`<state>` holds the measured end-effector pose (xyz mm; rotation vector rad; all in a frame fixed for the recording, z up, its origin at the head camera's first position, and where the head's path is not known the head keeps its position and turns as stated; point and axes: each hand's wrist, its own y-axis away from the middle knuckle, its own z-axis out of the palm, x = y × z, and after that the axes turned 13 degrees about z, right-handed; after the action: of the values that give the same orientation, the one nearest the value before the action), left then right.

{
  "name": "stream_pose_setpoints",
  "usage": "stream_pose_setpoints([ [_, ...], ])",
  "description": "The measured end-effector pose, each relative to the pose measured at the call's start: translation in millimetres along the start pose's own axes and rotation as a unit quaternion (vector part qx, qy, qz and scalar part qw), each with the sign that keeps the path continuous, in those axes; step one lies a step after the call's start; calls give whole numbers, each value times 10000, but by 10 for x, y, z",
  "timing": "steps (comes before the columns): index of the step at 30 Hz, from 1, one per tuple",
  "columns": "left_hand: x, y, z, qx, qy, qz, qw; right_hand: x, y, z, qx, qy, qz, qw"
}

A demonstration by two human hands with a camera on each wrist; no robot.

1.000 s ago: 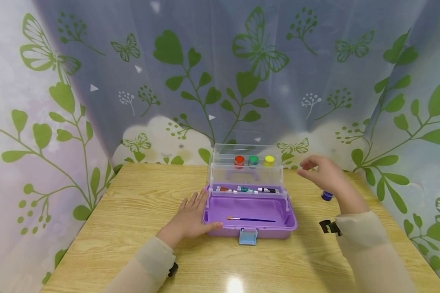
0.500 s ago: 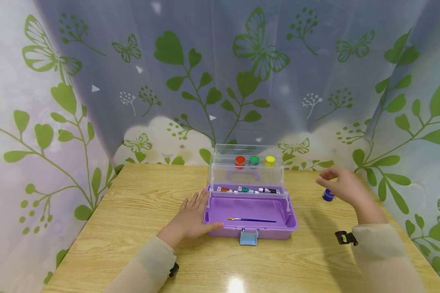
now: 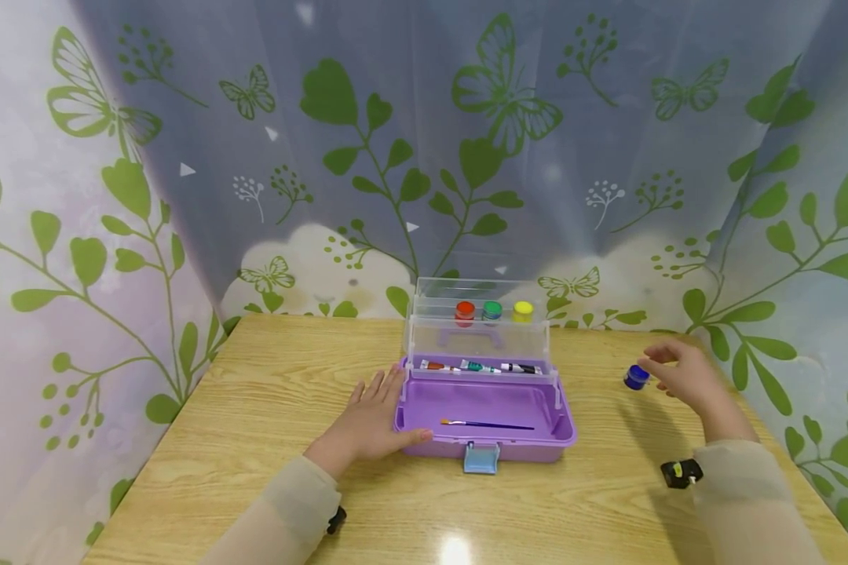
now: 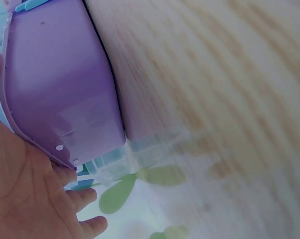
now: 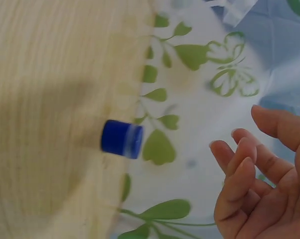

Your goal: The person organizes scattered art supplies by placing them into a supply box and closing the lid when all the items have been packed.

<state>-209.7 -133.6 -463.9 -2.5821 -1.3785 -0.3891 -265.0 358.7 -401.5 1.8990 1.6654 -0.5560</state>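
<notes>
My left hand [image 3: 369,420] rests along the left side of a purple toolbox [image 3: 495,450], fingers spread and thumb over its front rim. The box's clear lid stands raised, with red [image 3: 465,311], green [image 3: 491,310] and yellow [image 3: 523,311] paint pots in the upper tray. Several paint tubes [image 3: 479,367] lie in the lower tray, and a paintbrush [image 3: 495,424] lies on the box's floor. On the table to the right stands a small blue paint pot [image 3: 635,377]. My right hand [image 3: 687,377] hovers beside it, fingers loosely bent; the right wrist view shows a gap between fingertips and pot [image 5: 120,139].
The light wooden table [image 3: 268,353] runs back to a patterned curtain [image 3: 268,180], which also encloses both sides. A pale blue latch [image 3: 481,458] hangs down at the box's front.
My right hand has moved right and down, from above the table beside the box to the blue paint pot. The left hand has stayed on the box.
</notes>
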Motion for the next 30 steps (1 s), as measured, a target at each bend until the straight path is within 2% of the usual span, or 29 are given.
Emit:
stream_pose_setpoints([
  [7,7,2,-8,1,5,17,10000,225,-87,61,108,-177,142,9997],
  [18,2,-4,-2,-45,26,-54,10000,582,-262,221,-120,-882,697,9936],
  [30,-1,2,-6,-39,35,-7,10000,694,-421,335,-449,-1183,1120,9856],
])
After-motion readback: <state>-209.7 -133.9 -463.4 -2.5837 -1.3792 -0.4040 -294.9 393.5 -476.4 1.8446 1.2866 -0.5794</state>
